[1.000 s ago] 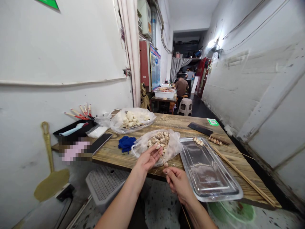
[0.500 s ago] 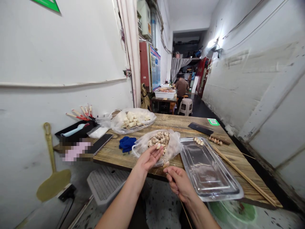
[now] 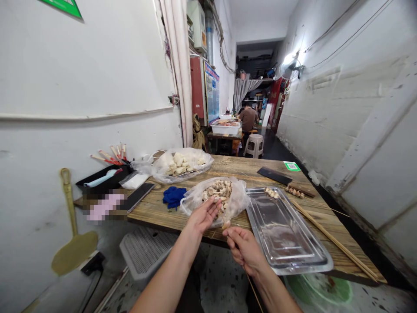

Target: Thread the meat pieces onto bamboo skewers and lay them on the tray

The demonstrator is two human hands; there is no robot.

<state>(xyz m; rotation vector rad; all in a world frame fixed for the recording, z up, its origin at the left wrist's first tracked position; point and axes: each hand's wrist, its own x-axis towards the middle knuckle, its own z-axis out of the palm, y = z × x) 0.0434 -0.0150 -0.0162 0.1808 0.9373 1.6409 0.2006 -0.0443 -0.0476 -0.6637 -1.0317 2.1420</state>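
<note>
My right hand (image 3: 243,245) is closed around a thin wooden skewer (image 3: 254,293), whose lower end runs down below the table edge. A pale mushroom piece (image 3: 226,224) sits at the skewer's upper end, just above my fingers. My left hand (image 3: 205,215) is turned palm up with its fingers stretched out, at the near side of a clear plastic bag (image 3: 239,195) full of cut mushrooms (image 3: 218,189). No piece shows clearly in its fingers. To the right is a metal tray (image 3: 286,234), with a skewer of threaded mushrooms (image 3: 271,193) across its far edge.
Loose skewers (image 3: 335,241) lie right of the tray. Beyond it are a cleaver (image 3: 274,175) and another loaded skewer (image 3: 295,191). On the left are blue gloves (image 3: 173,197), a bag of white pieces (image 3: 180,165) and a phone (image 3: 139,197). A person (image 3: 248,118) sits far back.
The mushroom piece that showed at my left fingertips is no longer clearly visible, and the thumb and fingers there have shifted slightly. My right hand and the skewer have hardly moved.
</note>
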